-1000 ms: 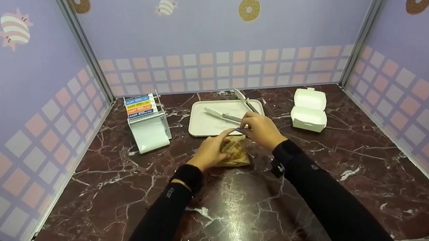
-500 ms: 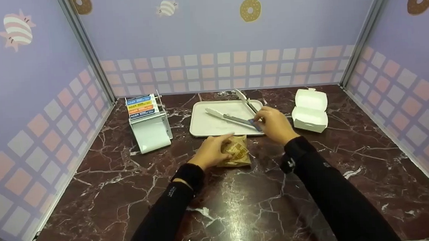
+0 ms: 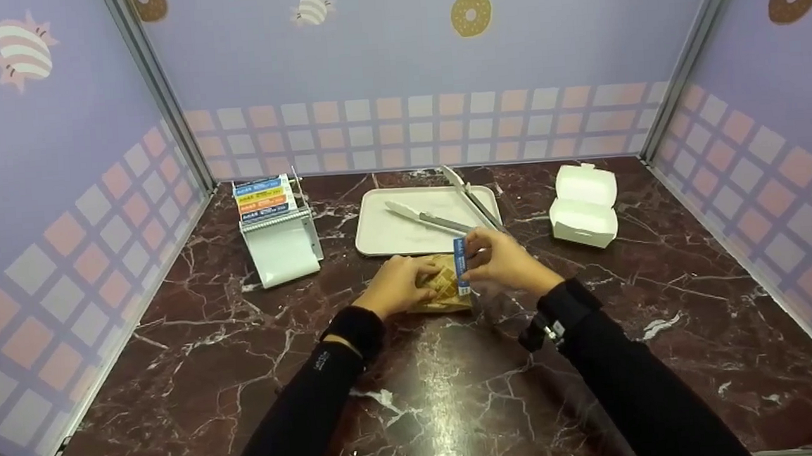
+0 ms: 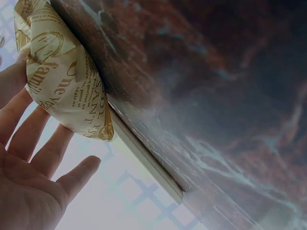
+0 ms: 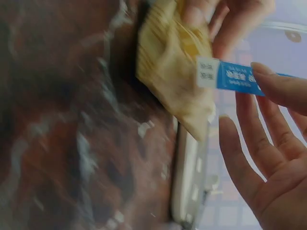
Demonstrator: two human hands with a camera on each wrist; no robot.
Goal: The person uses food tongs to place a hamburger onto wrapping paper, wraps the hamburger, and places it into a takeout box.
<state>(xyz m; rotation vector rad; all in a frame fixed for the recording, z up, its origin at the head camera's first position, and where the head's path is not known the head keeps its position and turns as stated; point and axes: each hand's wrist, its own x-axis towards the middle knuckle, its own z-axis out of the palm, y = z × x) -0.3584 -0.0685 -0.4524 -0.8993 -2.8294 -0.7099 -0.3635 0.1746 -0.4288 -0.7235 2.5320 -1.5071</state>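
Observation:
A brown-and-cream printed paper-wrapped package (image 3: 446, 278) lies on the counter before me. My left hand (image 3: 394, 285) holds its left side, thumb in front and fingers over the top. From the left wrist, printed lettering shows on the package (image 4: 67, 81), and some fingers are spread loosely beside it. Between thumb and fingertips, my right hand (image 3: 503, 259) pinches a narrow blue sticker label (image 3: 460, 263) with a white end. The label stands roughly upright by the package's right side. In the right wrist view, the label's white end (image 5: 207, 72) overlaps the package; contact cannot be told.
Behind the package is a cream tray (image 3: 378, 240) with metal tongs (image 3: 441, 220) on it. A label dispenser (image 3: 279, 229) with several coloured rolls stands at left. An open white takeout box (image 3: 585, 210) stands at right. Patterned walls enclose the dark marble counter (image 3: 246, 379).
My right hand moved right, away from the package, with the label, then came back left and lower, turning the label upright. My left hand stays on the package.

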